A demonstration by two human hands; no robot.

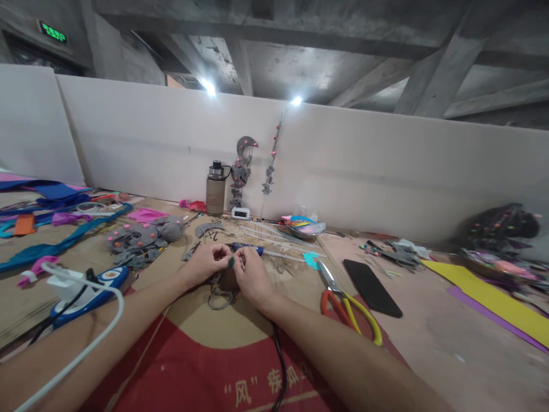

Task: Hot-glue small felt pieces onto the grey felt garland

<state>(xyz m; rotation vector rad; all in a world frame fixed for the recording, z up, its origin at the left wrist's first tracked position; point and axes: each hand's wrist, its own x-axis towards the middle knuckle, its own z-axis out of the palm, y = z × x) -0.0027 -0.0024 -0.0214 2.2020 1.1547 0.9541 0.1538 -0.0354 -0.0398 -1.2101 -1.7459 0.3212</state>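
At the middle of the cardboard, my left hand and my right hand meet with fingertips pinched close together. A small dark green piece shows between them; its exact kind is too small to make out. Below the fingers, a loop of grey cord rests on the cardboard; whether it joins the green piece is unclear. Just behind my right hand lies a blue tool, probably a glue gun, partly covered. Scissors with an orange and a yellow handle lie open to the right.
A black phone lies right of the scissors. On the left, a blue power strip carries a white cable across my left forearm. A bottle stands at the back, beside grey felt hangings against the white partition.
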